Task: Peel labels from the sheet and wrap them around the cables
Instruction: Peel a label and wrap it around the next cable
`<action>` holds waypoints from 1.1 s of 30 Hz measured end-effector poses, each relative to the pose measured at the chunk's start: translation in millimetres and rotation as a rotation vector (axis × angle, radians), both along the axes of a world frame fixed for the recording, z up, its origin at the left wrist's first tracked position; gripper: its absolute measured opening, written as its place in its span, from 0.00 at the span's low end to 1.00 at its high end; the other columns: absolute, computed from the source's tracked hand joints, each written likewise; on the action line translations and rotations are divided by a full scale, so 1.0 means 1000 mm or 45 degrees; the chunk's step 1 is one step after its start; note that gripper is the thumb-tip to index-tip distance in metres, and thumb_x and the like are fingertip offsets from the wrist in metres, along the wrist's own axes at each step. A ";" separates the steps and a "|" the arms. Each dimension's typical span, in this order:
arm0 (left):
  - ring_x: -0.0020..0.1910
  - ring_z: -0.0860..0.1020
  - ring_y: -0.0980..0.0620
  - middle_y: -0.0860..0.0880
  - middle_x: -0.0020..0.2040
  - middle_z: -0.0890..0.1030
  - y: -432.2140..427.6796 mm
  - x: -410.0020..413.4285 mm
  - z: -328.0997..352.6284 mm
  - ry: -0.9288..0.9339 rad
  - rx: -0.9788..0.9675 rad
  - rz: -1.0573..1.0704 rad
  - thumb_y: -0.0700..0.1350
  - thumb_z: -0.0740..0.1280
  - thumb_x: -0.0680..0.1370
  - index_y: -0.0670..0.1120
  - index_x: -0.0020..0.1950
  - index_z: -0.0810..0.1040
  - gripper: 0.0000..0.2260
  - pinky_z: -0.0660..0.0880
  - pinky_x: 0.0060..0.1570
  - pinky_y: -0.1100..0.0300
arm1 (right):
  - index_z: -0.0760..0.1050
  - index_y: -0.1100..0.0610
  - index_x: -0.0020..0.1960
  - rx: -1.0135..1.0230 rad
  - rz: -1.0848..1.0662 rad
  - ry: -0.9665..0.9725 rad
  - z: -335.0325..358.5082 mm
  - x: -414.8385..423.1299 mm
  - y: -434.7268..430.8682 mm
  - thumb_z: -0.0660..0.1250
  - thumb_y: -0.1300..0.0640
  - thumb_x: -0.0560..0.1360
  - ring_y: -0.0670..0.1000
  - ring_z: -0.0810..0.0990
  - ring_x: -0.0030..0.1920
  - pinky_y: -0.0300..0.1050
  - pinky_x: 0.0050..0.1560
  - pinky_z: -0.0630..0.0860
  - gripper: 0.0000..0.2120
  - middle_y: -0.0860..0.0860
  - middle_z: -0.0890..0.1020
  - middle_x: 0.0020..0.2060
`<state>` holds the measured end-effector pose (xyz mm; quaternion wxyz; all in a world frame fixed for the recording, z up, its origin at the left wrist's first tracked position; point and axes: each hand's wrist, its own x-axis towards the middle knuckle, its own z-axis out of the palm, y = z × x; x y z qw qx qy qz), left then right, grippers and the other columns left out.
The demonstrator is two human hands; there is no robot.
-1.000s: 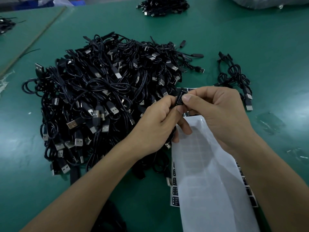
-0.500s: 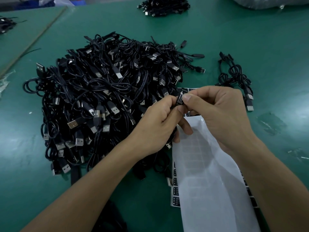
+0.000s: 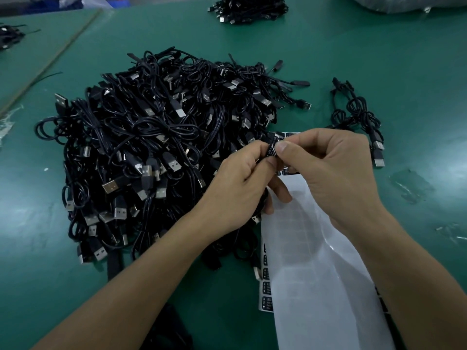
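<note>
Nearest the person, a long white label sheet lies on the table. It is glossy and faintly translucent, with a soft crease along its length and pale rectangular outlines on its face. Small black rectangular labels with white print peek out along its left edge.

Above the far end of the sheet, the two bare hands meet. The left hand is curled, thumb and forefinger pinching a narrow black printed label. The right hand pinches the same label from the other side, its thumb pressed flat on the glossy face and its other fingers folded under. The label stands nearly upright between the fingertips; what it is wrapped around is hidden by them.

Behind and left of the hands spreads a broad heap of cables: thin black rubbery cords in tangled loops, ending in boxy metal USB plugs. Right of the heap and apart from it lies a small bundle of the same looped cords. The table is matte green, with dull scuffs and shiny patches at the right.

At the far edge sit another dark cable pile and a crinkled clear plastic bag.
</note>
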<state>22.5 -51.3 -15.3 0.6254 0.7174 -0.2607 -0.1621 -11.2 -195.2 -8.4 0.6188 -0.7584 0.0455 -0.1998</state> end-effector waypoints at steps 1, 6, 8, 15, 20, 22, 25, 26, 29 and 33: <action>0.26 0.79 0.57 0.51 0.38 0.82 0.000 0.000 0.000 0.003 0.003 0.002 0.38 0.56 0.86 0.42 0.52 0.75 0.09 0.72 0.25 0.66 | 0.83 0.52 0.40 -0.002 -0.005 -0.003 0.000 0.000 0.000 0.74 0.61 0.75 0.45 0.85 0.36 0.35 0.39 0.79 0.06 0.46 0.86 0.34; 0.27 0.80 0.57 0.49 0.41 0.82 0.000 -0.001 0.000 -0.002 -0.001 0.006 0.38 0.56 0.86 0.40 0.53 0.75 0.09 0.73 0.25 0.65 | 0.83 0.52 0.39 -0.025 -0.057 -0.005 0.000 0.000 0.003 0.74 0.60 0.74 0.43 0.85 0.35 0.33 0.37 0.78 0.06 0.45 0.85 0.33; 0.29 0.81 0.56 0.48 0.43 0.82 0.000 -0.001 0.000 -0.006 0.001 0.010 0.38 0.56 0.86 0.41 0.53 0.76 0.09 0.73 0.26 0.63 | 0.84 0.52 0.39 -0.022 -0.074 -0.008 0.000 0.000 0.004 0.74 0.60 0.74 0.43 0.85 0.35 0.33 0.37 0.78 0.06 0.45 0.86 0.33; 0.26 0.80 0.56 0.41 0.40 0.82 0.000 0.000 0.002 0.021 -0.010 0.023 0.37 0.56 0.85 0.40 0.49 0.75 0.10 0.73 0.25 0.64 | 0.84 0.51 0.40 -0.054 -0.109 -0.042 0.001 -0.002 0.006 0.75 0.60 0.73 0.44 0.85 0.36 0.35 0.39 0.79 0.06 0.44 0.86 0.34; 0.24 0.78 0.51 0.39 0.37 0.84 0.001 0.001 0.000 0.056 0.020 0.047 0.39 0.56 0.86 0.39 0.50 0.76 0.10 0.73 0.26 0.61 | 0.84 0.52 0.41 -0.068 -0.101 -0.065 0.000 -0.001 0.006 0.75 0.61 0.74 0.45 0.85 0.36 0.36 0.40 0.80 0.06 0.45 0.86 0.34; 0.23 0.77 0.48 0.42 0.35 0.84 0.002 0.002 0.000 0.054 0.040 0.053 0.41 0.56 0.86 0.41 0.49 0.75 0.11 0.73 0.27 0.60 | 0.84 0.52 0.42 -0.058 -0.077 -0.070 0.000 -0.002 0.006 0.74 0.61 0.74 0.44 0.85 0.36 0.34 0.39 0.79 0.05 0.45 0.86 0.35; 0.23 0.76 0.49 0.44 0.34 0.84 0.002 0.003 0.000 0.059 0.030 0.050 0.41 0.56 0.86 0.43 0.48 0.75 0.11 0.73 0.27 0.61 | 0.84 0.52 0.43 -0.054 -0.037 -0.075 0.001 -0.002 0.005 0.74 0.61 0.75 0.44 0.85 0.37 0.33 0.40 0.79 0.05 0.45 0.86 0.36; 0.23 0.77 0.50 0.44 0.34 0.84 0.001 0.003 0.000 0.058 0.023 0.047 0.41 0.56 0.86 0.43 0.48 0.76 0.11 0.73 0.27 0.62 | 0.84 0.52 0.43 -0.052 -0.028 -0.075 0.001 -0.002 0.004 0.74 0.61 0.75 0.44 0.85 0.37 0.34 0.40 0.79 0.05 0.45 0.86 0.36; 0.23 0.77 0.52 0.43 0.35 0.84 0.001 0.003 -0.001 0.042 0.025 0.045 0.40 0.56 0.86 0.43 0.49 0.76 0.11 0.73 0.27 0.64 | 0.83 0.51 0.43 -0.061 -0.025 -0.077 0.001 -0.001 0.004 0.75 0.61 0.75 0.44 0.85 0.37 0.34 0.40 0.79 0.06 0.45 0.86 0.36; 0.23 0.78 0.55 0.41 0.35 0.84 0.001 0.002 -0.001 0.028 0.025 0.043 0.39 0.56 0.86 0.40 0.51 0.76 0.10 0.72 0.26 0.66 | 0.83 0.50 0.42 -0.084 -0.054 -0.080 0.001 -0.002 0.005 0.75 0.61 0.74 0.43 0.85 0.37 0.33 0.40 0.79 0.07 0.44 0.86 0.36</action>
